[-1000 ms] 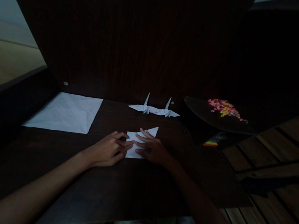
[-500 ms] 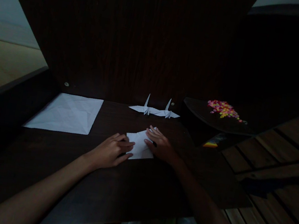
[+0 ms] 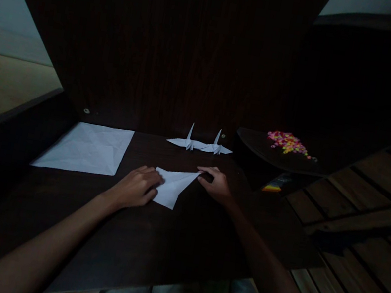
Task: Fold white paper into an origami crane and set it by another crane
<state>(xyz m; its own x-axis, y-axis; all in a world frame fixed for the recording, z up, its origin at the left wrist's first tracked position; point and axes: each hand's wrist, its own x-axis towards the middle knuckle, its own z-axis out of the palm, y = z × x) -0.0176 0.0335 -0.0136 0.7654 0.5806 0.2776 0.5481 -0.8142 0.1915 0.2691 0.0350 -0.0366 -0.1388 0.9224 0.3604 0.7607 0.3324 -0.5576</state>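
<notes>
A partly folded sheet of white paper (image 3: 174,189) lies on the dark tabletop in front of me, with a point drawn out toward the upper right. My right hand (image 3: 216,183) pinches that point between thumb and fingers. At the paper's left side, my left hand (image 3: 140,186) holds it with curled fingers on top and the thumb near the lower edge. Behind the paper stand two white origami cranes (image 3: 189,144) side by side, their wing tips meeting. To the left lies a larger creased sheet of white paper (image 3: 85,150).
A raised dark corner shelf (image 3: 253,139) on the right bears a heap of small pink, red and yellow pieces (image 3: 289,143). An upright dark panel (image 3: 150,58) closes off the back, and a low side board (image 3: 14,119) borders the left. Wooden slats (image 3: 379,199) show at the right.
My right hand has gone from lying spread on the paper to pinching its corner. That corner is now drawn out into a point. My left hand has shifted slightly left, fingers more curled.
</notes>
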